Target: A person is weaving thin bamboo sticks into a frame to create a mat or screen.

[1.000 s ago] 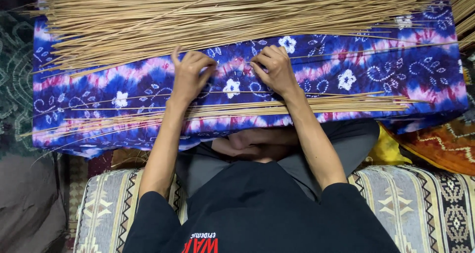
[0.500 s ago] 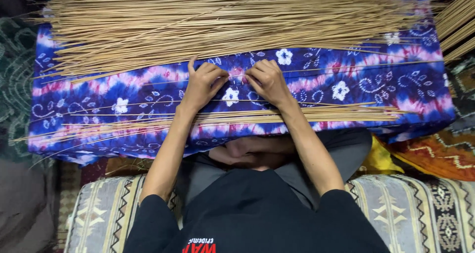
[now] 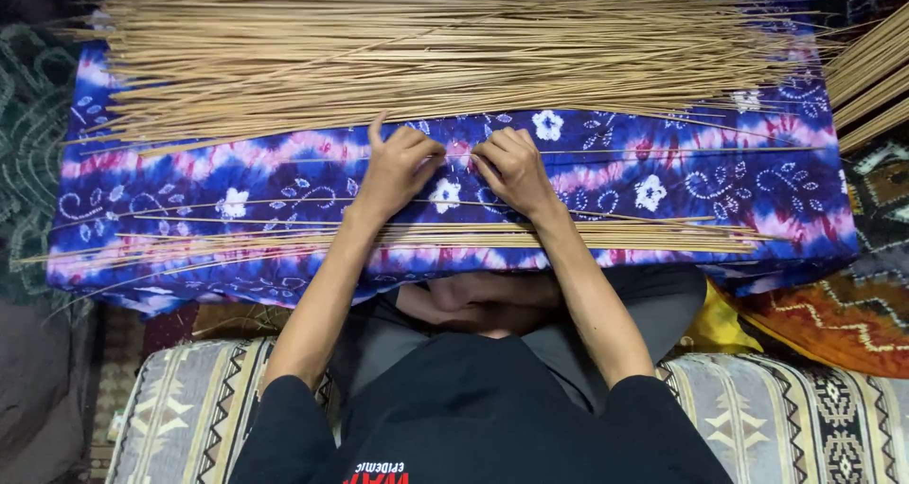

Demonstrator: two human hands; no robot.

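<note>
My left hand (image 3: 398, 167) and my right hand (image 3: 513, 167) lie close together on a blue and purple tie-dye cloth (image 3: 720, 186) with white flowers. Both pinch one thin tan stick (image 3: 663, 150) that runs left to right across the cloth. Just beyond my fingers spreads a large pile of long thin sticks (image 3: 426, 53). A smaller flat bundle of sticks (image 3: 587, 236) lies under my wrists along the near edge of the cloth.
More sticks (image 3: 866, 81) lean in at the right edge. A patterned cushion (image 3: 795, 408) lies under my arms and lap. An orange patterned rug (image 3: 833, 318) is at the right, dark green fabric (image 3: 24, 143) at the left.
Both hands have moved away from the near bundle toward the big pile and drawn closer together, now pinching a single stick.
</note>
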